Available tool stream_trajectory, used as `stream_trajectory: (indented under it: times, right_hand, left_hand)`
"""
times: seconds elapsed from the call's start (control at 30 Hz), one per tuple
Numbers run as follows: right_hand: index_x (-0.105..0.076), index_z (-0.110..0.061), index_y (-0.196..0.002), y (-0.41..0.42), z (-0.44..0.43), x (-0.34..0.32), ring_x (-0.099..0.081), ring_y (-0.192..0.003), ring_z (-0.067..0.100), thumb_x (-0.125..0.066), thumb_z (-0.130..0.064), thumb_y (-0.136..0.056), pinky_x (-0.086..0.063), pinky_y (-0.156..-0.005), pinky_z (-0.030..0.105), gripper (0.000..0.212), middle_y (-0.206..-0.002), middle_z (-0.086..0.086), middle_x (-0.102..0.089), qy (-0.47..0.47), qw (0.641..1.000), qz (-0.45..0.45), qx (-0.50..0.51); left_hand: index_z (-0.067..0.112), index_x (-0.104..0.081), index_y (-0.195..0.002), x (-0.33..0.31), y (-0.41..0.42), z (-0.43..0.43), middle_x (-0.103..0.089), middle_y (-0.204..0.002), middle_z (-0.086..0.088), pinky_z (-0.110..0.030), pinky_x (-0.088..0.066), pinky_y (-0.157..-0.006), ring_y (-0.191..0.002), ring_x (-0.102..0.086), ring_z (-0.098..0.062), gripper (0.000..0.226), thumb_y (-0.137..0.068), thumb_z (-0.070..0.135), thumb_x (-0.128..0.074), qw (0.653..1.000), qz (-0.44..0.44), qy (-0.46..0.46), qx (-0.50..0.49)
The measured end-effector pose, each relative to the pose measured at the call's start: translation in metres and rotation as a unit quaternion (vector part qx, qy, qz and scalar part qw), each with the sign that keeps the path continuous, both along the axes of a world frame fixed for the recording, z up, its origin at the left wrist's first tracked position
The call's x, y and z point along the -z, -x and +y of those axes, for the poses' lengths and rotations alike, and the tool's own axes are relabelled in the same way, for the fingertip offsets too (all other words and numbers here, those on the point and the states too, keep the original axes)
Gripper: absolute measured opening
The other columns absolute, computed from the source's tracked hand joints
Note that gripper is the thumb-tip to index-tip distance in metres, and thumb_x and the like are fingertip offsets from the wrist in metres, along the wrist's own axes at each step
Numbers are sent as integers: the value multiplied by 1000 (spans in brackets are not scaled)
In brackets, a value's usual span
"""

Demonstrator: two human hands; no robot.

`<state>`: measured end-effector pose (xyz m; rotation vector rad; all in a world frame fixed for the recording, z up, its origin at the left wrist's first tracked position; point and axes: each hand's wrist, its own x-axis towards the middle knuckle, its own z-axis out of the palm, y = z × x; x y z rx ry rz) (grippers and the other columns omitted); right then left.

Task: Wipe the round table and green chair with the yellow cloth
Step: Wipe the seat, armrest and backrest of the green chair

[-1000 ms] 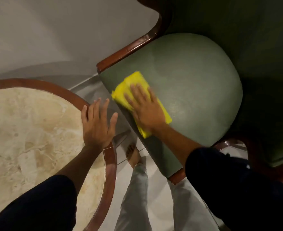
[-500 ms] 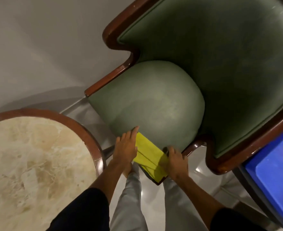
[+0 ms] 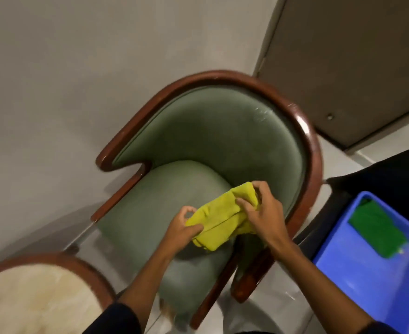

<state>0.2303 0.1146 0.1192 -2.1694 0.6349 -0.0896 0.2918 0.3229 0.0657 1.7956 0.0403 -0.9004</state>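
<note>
The yellow cloth [image 3: 219,215] is bunched up above the seat of the green chair [image 3: 213,141], held by both hands. My left hand [image 3: 183,230] pinches its left end between thumb and fingers. My right hand [image 3: 262,214] grips its upper right end. The chair has a curved green back and a dark wooden frame [image 3: 312,150]. The round table [image 3: 37,297], pale marble with a wooden rim, shows at the lower left corner.
A blue plastic bin [image 3: 377,273] with a green item [image 3: 377,232] inside stands at the right of the chair. A grey wall is behind the chair, and a door [image 3: 353,63] at the upper right. My legs show below the seat's front.
The view has pulled back and tilted up, showing the whole chair. The cloth has been lifted off the seat's front edge and bunched between both hands over the seat.
</note>
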Motion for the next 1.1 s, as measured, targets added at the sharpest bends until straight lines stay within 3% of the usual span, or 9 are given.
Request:
stream_trajectory:
  times: [0.13,0.23,0.3,0.37,0.43,0.53,0.67,0.83,1.1]
  right_hand:
    - [-48,-30,-118,-17,-90,-46,-66,-92,24,-64,-33,-88,-47,-71,31,34,-103,-3,-66,202,979,-29,8]
    - [-49,-25,-123,-35,-146,-70,-64,-90,27,-64,-39,-88,-51,-74,37,41,-105,5,-66,250,964,-53,70]
    - [-47,-17,-131,-44,-170,-76,-57,-99,30,-66,-37,-87,-49,-79,45,52,-113,13,-59,317,940,-31,125]
    - [-45,-11,-135,-43,-172,-67,-52,-110,35,-67,-27,-88,-45,-86,46,54,-124,20,-53,396,907,-5,142]
    - [-43,-8,-137,-37,-150,-48,-48,-121,39,-62,-31,-91,-44,-94,49,55,-135,24,-48,382,917,1,112]
    - [-25,-5,-149,-42,-118,-19,-28,-141,42,-53,-57,-88,-32,-111,53,84,-154,29,-25,288,948,95,102]
    - [-3,-5,-153,-68,-127,-7,-29,-139,43,-51,-65,-85,-33,-111,51,102,-156,29,-18,289,938,166,92]
    - [-15,-8,-150,-120,-168,-12,-57,-104,36,-48,-71,-82,-51,-78,46,98,-127,20,-50,308,937,162,30]
    - [-34,-11,-137,-236,-176,-4,-62,-89,36,-48,-69,-83,-40,-58,38,81,-112,16,-58,396,903,107,-127]
  left_hand:
    - [18,-62,-100,-45,-19,-102,-66,-82,1,-18,-51,-62,-67,-62,-2,34,-67,14,-62,993,12,91,80]
    - [18,-63,-102,-62,-16,-163,-69,-97,-11,-35,-55,-76,-84,-64,-17,24,-80,15,-70,990,45,114,76]
    - [21,-58,-115,-66,-19,-186,-66,-114,-10,-40,-52,-87,-100,-61,-22,31,-87,28,-67,993,-68,20,98]
    - [24,-47,-134,-63,-31,-187,-55,-134,-2,-40,-42,-102,-122,-51,-21,51,-89,44,-59,933,-285,-137,173]
    - [25,-41,-141,-62,-52,-177,-43,-150,-3,-42,-33,-111,-138,-40,-20,58,-89,48,-53,850,-435,-210,209]
    - [23,-39,-144,-57,-97,-159,-31,-159,-8,-50,-30,-116,-146,-31,-24,62,-88,45,-55,772,-521,-275,240]
    - [23,-25,-151,-50,-167,-136,-9,-165,-9,-53,-18,-122,-153,-11,-25,68,-92,48,-49,747,-490,-353,276]
    - [20,-9,-155,-38,-229,-96,1,-165,-16,-58,-12,-121,-153,-4,-32,87,-88,48,-57,736,-467,-434,227]
    - [16,18,-152,-9,-274,-38,13,-164,-18,-60,-8,-120,-152,8,-37,128,-71,54,-74,789,-347,-481,161]
